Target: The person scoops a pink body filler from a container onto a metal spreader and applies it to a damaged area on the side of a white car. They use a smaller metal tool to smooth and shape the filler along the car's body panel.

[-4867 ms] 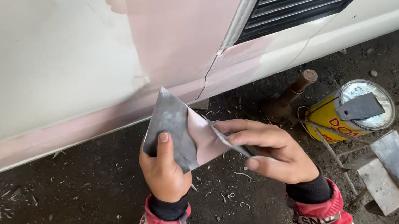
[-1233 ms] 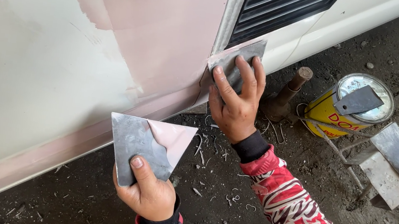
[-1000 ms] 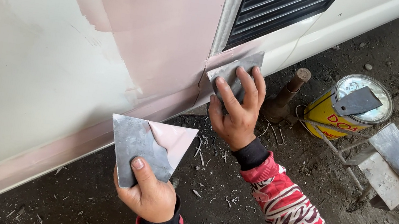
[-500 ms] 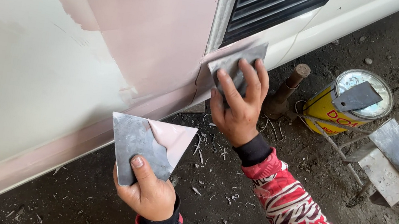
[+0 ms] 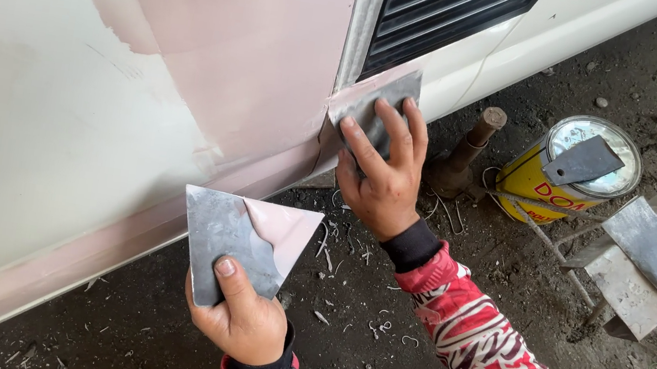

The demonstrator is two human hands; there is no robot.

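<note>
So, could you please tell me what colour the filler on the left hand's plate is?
Pale pink, on a grey metal plate; the head view shows it best.

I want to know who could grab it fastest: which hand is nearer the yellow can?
The right hand. It presses a metal spreader on the body panel, just left of the yellow can. The left hand holds a putty-smeared plate lower and farther left.

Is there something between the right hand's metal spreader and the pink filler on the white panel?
Nothing visible. The right hand presses the small grey metal spreader flat against the pink filler patch on the white vehicle panel, just below the dark vent grille.
</note>
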